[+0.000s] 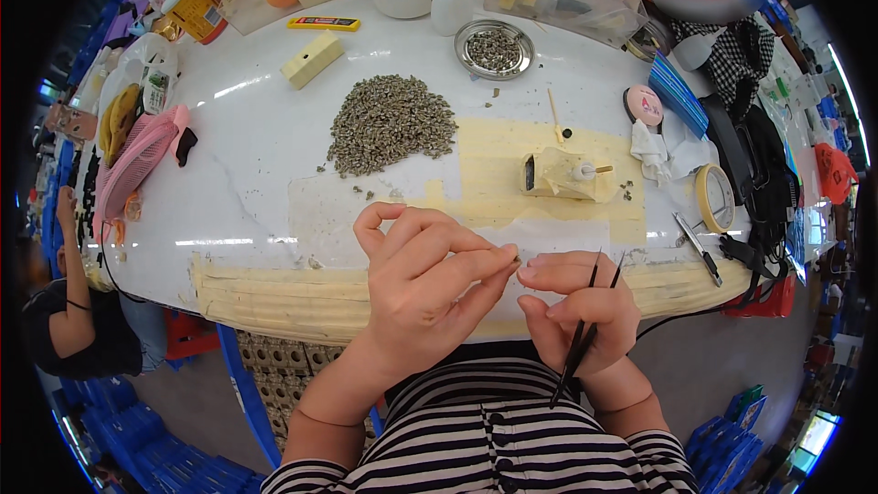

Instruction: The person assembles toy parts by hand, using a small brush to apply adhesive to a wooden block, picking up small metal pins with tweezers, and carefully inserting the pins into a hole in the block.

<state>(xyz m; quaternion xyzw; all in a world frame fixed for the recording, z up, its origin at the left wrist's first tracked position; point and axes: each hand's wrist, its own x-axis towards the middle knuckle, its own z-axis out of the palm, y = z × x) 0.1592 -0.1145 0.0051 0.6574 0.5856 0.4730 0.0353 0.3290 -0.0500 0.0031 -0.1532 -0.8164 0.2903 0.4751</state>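
A small part (517, 260) is pinched between the thumb and a fingertip of the left hand (425, 279), above the front edge of the white table (247, 119); it is mostly covered by the fingertips, so its shape cannot be made out. Black tweezers (572, 361) are held in the right hand (611, 311), where they are gripped among the curled fingers, with the 2 tips pointed away from the body and spread apart. The right thumb and index finger are held apart, just beside the part; whether it is touched by them cannot be told. Beyond the left hand, a pile of small metal pieces (391, 123) is heaped on the table, and more pieces are held in a round metal dish (459, 51) behind it. A tape-wrapped block (553, 181) is set on yellow tape beyond the right hand, with a wooden stick (554, 112) laid near it. On the right, a tape roll (702, 197) and a utility knife (700, 252) are placed near each other.
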